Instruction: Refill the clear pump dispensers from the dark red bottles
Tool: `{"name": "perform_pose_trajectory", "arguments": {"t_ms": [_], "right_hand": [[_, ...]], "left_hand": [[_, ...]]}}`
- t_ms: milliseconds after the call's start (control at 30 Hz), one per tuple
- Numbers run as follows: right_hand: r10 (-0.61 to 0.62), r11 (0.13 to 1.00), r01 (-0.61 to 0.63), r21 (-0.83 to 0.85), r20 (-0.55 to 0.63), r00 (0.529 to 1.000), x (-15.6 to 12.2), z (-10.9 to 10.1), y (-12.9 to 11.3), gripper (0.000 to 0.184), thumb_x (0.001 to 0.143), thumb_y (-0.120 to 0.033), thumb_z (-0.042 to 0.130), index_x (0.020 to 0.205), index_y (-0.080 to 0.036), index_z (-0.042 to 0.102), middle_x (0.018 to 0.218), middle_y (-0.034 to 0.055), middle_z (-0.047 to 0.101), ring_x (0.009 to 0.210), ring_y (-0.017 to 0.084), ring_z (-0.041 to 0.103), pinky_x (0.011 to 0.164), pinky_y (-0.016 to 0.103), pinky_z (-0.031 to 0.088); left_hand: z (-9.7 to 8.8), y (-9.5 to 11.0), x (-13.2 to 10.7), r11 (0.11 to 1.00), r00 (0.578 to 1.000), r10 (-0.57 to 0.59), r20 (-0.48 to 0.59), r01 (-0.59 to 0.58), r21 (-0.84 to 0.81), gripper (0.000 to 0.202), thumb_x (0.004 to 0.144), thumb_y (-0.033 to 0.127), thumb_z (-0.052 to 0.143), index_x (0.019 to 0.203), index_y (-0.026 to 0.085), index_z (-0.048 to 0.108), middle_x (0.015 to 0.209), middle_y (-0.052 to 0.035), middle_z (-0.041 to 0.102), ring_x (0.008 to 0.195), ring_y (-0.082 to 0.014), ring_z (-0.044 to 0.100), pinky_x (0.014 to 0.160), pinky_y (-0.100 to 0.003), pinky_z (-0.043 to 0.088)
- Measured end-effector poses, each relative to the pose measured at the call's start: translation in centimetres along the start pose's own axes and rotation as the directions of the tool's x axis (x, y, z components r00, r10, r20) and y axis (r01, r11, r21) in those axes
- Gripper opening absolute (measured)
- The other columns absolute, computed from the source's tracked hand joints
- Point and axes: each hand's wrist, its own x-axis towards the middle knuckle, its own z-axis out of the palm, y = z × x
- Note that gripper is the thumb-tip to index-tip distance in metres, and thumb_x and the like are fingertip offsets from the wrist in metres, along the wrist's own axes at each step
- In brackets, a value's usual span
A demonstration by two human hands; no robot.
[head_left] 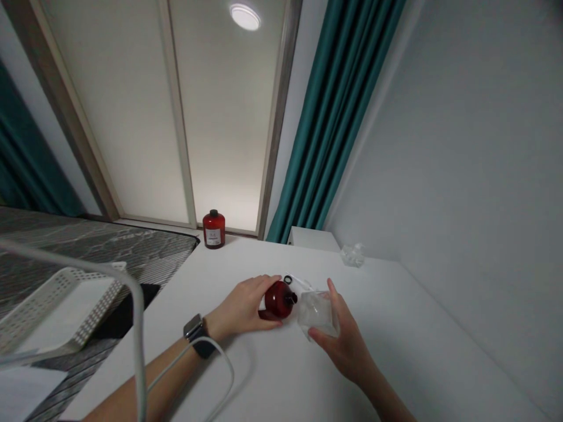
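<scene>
My left hand (pixel 241 302) is closed around a dark red bottle (pixel 278 300). The bottle lies tilted on its side, its uncapped neck pointing right. Facing that neck is a clear, squarish glass container (pixel 315 310), gripped between the thumb and fingers of my right hand (pixel 345 343). The neck stops close to the container's near-left edge; whether they touch I cannot tell. Just behind the bottle lies a small black ring-shaped piece (pixel 287 279), perhaps a cap. Thin white sticks or strips (pixel 301 282) rest beside it, partly hidden by the container.
A second red bottle (pixel 213 231) with a black cap stands upright at the table's (pixel 281 375) back left corner. Crumpled clear plastic (pixel 352 255) sits at the back right. A white perforated basket (pixel 65 340) is off to the left. A white cable (pixel 137 328) crosses the near left.
</scene>
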Motion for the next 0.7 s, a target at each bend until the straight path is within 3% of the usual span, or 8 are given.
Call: {"name": "perform_pose_trajectory", "arguments": {"t_ms": [167,700], "right_hand": [[-0.029,0.997,0.031,-0.065,0.028,0.999,-0.82,-0.01,0.06,0.096,0.078,-0.022,0.066,0.158,-0.022,0.014,0.132,0.0111,0.056,0.126,0.028,0.054,0.109,0.046,0.044],[-0.129,0.98,0.135,-0.147,0.043,0.991,-0.36,0.68,-0.25,0.098,0.077,-0.015,0.067,0.158,-0.026,0.012,0.13,0.0106,0.054,0.124,0.028,0.053,0.109,0.051,0.042]], "left_hand": [[-0.57,0.26,0.04,0.99,0.997,0.044,0.067,-0.052,0.13,0.082,0.07,0.046,0.081,0.139,0.021,0.043,0.125,-0.0143,0.066,0.11,-0.0344,0.066,0.093,-0.049,0.054],[-0.42,0.42,0.03,0.987,0.996,0.07,0.062,-0.078,0.143,0.079,0.073,0.048,0.079,0.137,0.021,0.042,0.122,-0.0129,0.066,0.108,-0.0322,0.066,0.092,-0.046,0.054]]}}
